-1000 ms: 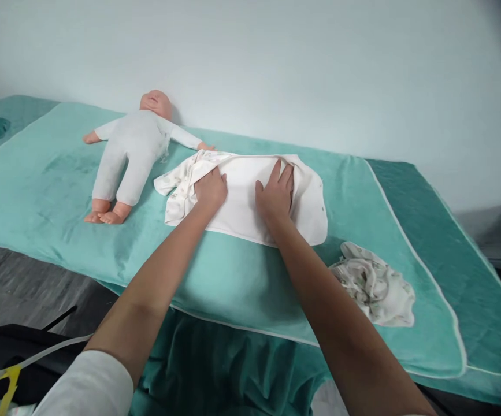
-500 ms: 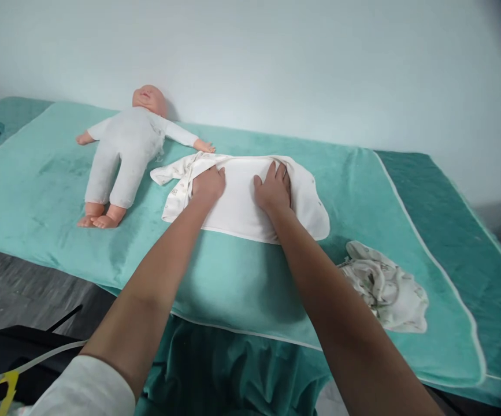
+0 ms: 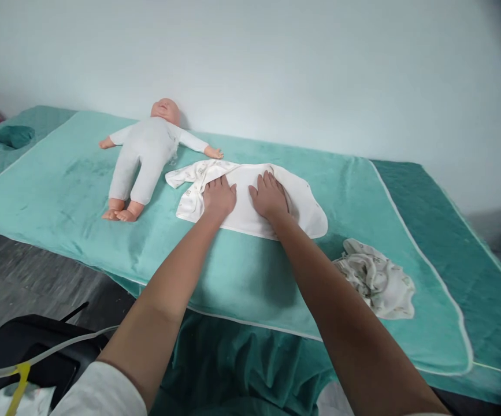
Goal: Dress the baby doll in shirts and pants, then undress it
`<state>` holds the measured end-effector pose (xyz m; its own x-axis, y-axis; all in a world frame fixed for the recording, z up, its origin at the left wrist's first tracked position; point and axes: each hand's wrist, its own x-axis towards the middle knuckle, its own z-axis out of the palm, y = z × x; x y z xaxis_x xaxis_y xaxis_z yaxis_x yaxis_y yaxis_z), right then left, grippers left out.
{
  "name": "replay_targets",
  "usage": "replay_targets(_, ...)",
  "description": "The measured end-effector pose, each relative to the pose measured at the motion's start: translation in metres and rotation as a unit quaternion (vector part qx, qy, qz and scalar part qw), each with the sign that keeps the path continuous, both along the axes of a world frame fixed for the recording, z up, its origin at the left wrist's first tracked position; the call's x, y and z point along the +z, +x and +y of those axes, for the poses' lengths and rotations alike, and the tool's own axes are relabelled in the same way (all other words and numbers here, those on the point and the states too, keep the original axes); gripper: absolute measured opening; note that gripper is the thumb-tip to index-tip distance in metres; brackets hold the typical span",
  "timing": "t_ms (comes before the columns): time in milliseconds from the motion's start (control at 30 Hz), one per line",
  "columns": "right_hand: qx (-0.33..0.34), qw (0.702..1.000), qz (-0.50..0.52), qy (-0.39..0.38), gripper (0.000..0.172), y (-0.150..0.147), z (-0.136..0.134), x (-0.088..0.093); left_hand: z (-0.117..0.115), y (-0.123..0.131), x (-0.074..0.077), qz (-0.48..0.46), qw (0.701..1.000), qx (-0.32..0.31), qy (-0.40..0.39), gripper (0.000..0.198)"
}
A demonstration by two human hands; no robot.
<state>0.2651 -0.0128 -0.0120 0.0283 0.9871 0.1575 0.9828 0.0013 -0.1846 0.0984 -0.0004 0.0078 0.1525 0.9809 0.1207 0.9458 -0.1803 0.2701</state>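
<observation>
A small white baby garment (image 3: 250, 221) with a faint print on its sleeve lies spread open on the green bed cover, its plain inner side up. My left hand (image 3: 219, 197) rests flat on its left part, near the sleeve, fingers stretched out. Toward the right part, my right hand (image 3: 270, 196) lies palm down on the same cloth with its fingers extended. Neither hand grips anything. A baby doll (image 3: 150, 150) in a white bodysuit lies on its back left of the garment, one of its hands close to the garment's top edge.
To the right lies a crumpled printed cloth (image 3: 378, 280). The green bed cover (image 3: 59, 196) has white piping and meets a pale wall (image 3: 276, 69) behind. At lower left are a black chair (image 3: 29, 352) and a pale tube (image 3: 68, 341) with a yellow tie.
The view has shifted, so the doll and bed sit further right. My left hand's fingers, earlier partly under the garment's fold, now lie on top. Both hands stay on the cloth.
</observation>
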Motion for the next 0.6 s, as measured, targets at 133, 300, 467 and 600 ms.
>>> replay_targets(133,-0.019,0.999,-0.017,-0.019,0.074,-0.007,-0.010,0.001,-0.011,-0.005,0.000,0.010,1.000,-0.016,-0.008,0.072)
replay_targets(300,-0.041,0.998,-0.024,-0.041,0.075,-0.017,-0.026,0.004,-0.024,-0.010,-0.005,0.004,0.999,-0.033,-0.009,0.072)
replay_targets(467,-0.038,0.998,-0.009,-0.046,0.075,-0.027,-0.047,0.004,-0.041,-0.018,-0.006,-0.042,0.997,-0.060,0.016,0.064)
replay_targets(600,-0.025,0.998,0.002,-0.058,0.075,-0.032,-0.064,0.004,-0.054,-0.049,0.002,-0.161,0.973,-0.102,0.131,0.054)
